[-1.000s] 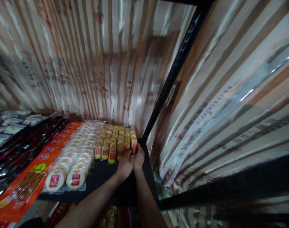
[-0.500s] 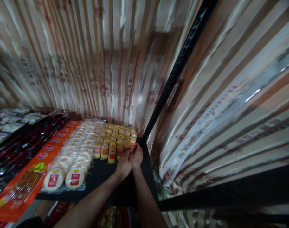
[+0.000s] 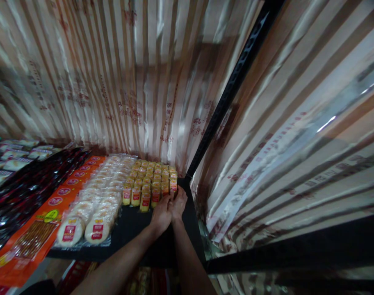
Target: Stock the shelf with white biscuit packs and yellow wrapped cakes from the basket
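Observation:
Small yellow-wrapped snack packets (image 3: 145, 197) with red labels stand in close rows on the black shelf (image 3: 130, 229). My left hand (image 3: 161, 212) is at the front of the right-hand rows, its fingers bent together against the packets there. Beside it, touching it, my right hand (image 3: 178, 203) curls round the front right corner of the group, close to the end packet (image 3: 173, 185). Both hands look closed, but their fingertips and whatever lies between them are hidden.
Left of the yellow packets lie two rows of round white rice crackers (image 3: 96, 230) in clear wrap, an orange bag of stick snacks (image 3: 36, 235) and dark shiny packs (image 3: 30, 188). A black post (image 3: 219, 112) rises at the shelf's right corner. Striped plastic sheeting (image 3: 128, 82) hangs behind.
My hands have shifted very slightly at the front right corner, the right one a little to the right. The packet rows look the same.

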`<control>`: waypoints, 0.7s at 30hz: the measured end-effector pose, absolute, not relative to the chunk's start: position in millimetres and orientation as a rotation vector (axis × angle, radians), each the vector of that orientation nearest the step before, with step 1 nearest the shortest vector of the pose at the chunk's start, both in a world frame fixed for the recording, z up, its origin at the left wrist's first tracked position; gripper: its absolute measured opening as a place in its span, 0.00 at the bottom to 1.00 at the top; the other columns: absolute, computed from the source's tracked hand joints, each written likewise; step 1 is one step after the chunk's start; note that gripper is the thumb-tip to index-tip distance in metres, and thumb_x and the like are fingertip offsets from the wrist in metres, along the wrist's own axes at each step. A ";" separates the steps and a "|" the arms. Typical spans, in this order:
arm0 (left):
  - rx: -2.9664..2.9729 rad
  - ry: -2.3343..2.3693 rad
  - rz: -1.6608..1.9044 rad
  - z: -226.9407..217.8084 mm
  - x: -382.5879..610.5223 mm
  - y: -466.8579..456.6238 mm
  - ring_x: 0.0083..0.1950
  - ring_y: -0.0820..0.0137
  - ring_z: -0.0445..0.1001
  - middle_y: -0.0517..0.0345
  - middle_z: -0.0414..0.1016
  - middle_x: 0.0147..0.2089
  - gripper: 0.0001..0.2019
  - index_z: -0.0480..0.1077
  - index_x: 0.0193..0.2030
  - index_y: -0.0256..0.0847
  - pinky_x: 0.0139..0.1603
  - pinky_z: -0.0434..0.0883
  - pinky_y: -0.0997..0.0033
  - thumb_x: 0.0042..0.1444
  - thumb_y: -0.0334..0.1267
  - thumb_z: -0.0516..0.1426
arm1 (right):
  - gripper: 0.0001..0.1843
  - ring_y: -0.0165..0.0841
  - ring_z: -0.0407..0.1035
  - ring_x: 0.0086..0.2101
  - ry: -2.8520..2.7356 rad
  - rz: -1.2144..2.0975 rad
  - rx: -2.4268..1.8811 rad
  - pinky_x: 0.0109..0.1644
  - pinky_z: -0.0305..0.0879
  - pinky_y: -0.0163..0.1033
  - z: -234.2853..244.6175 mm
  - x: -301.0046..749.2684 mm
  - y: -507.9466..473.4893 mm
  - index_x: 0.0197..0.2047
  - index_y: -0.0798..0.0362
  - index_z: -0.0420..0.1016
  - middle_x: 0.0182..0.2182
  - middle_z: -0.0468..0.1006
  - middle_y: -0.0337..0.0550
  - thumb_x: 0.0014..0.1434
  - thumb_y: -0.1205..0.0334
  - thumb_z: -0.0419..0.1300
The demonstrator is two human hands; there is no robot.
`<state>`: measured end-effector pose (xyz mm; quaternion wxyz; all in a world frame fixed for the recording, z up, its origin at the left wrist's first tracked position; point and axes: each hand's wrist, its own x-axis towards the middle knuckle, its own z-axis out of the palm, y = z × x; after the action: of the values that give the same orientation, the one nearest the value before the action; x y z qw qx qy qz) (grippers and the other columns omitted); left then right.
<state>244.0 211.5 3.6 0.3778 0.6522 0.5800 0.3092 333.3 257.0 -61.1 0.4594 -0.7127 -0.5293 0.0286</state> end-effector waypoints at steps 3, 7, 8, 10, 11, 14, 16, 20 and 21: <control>1.671 1.474 0.826 4.6 241.9 207.8 0.58 0.66 0.65 0.47 0.68 0.56 0.19 0.66 0.53 0.36 0.61 0.59 0.65 0.55 0.32 0.46 | 0.25 0.43 0.61 0.48 -1.267 0.082 -1.818 0.50 0.56 0.45 -57.6 332.7 259.0 0.47 0.60 0.69 0.45 0.72 0.57 0.58 0.52 0.44; 1.647 1.470 0.832 3.3 239.2 204.8 0.57 0.67 0.66 0.51 0.69 0.56 0.19 0.67 0.52 0.40 0.61 0.59 0.65 0.55 0.33 0.46 | 0.24 0.41 0.64 0.43 -1.305 0.196 -1.876 0.47 0.58 0.43 -52.2 333.3 260.0 0.47 0.58 0.71 0.40 0.75 0.53 0.58 0.53 0.43; 1.645 1.473 0.823 2.6 238.8 204.6 0.57 0.67 0.66 0.51 0.68 0.56 0.19 0.67 0.52 0.40 0.61 0.59 0.65 0.55 0.33 0.46 | 0.24 0.40 0.65 0.42 -1.325 0.209 -1.872 0.47 0.58 0.42 -51.3 333.3 260.0 0.47 0.57 0.72 0.40 0.75 0.52 0.59 0.53 0.42; 1.644 1.480 0.811 1.2 238.4 204.7 0.58 0.67 0.65 0.51 0.68 0.57 0.19 0.66 0.53 0.39 0.61 0.59 0.65 0.56 0.33 0.45 | 0.23 0.38 0.65 0.41 -1.351 0.204 -1.859 0.48 0.57 0.42 -50.1 332.8 260.1 0.47 0.55 0.72 0.41 0.76 0.50 0.59 0.54 0.42; 1.645 1.486 0.805 0.6 238.3 204.8 0.58 0.67 0.65 0.50 0.67 0.57 0.20 0.66 0.54 0.38 0.62 0.58 0.65 0.56 0.33 0.45 | 0.23 0.38 0.65 0.42 -1.354 0.198 -1.860 0.48 0.56 0.42 -49.9 332.4 260.3 0.47 0.55 0.72 0.42 0.75 0.50 0.59 0.54 0.42; 1.652 1.489 0.800 -0.1 238.2 205.2 0.58 0.66 0.65 0.48 0.67 0.57 0.20 0.65 0.54 0.35 0.61 0.58 0.65 0.56 0.33 0.45 | 0.23 0.39 0.65 0.44 -1.341 0.185 -1.880 0.49 0.56 0.42 -50.6 330.7 261.7 0.46 0.56 0.73 0.42 0.75 0.51 0.59 0.53 0.42; 1.649 1.487 0.809 -0.2 237.9 205.0 0.58 0.66 0.65 0.49 0.68 0.57 0.20 0.66 0.54 0.36 0.61 0.59 0.65 0.56 0.33 0.45 | 0.24 0.39 0.64 0.45 -1.340 0.159 -1.884 0.49 0.56 0.43 -51.5 329.9 262.7 0.45 0.56 0.73 0.42 0.75 0.52 0.59 0.54 0.42; 1.645 1.484 0.833 -2.2 237.4 202.7 0.57 0.67 0.66 0.52 0.69 0.56 0.20 0.66 0.53 0.39 0.61 0.59 0.65 0.55 0.32 0.46 | 0.24 0.38 0.65 0.45 -1.350 0.103 -1.863 0.50 0.55 0.43 -52.9 329.5 262.7 0.46 0.56 0.72 0.42 0.75 0.52 0.60 0.55 0.40; 1.649 1.485 0.841 -3.3 237.4 201.8 0.57 0.67 0.66 0.52 0.69 0.56 0.19 0.67 0.53 0.39 0.61 0.59 0.65 0.55 0.33 0.46 | 0.25 0.38 0.65 0.45 -1.347 0.090 -1.856 0.50 0.55 0.43 -52.9 329.6 262.4 0.47 0.56 0.72 0.42 0.75 0.52 0.60 0.55 0.40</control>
<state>237.4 201.8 -3.3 0.3748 0.6442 0.5801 0.3287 329.6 262.4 -52.9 0.4107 -0.7373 -0.5352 0.0359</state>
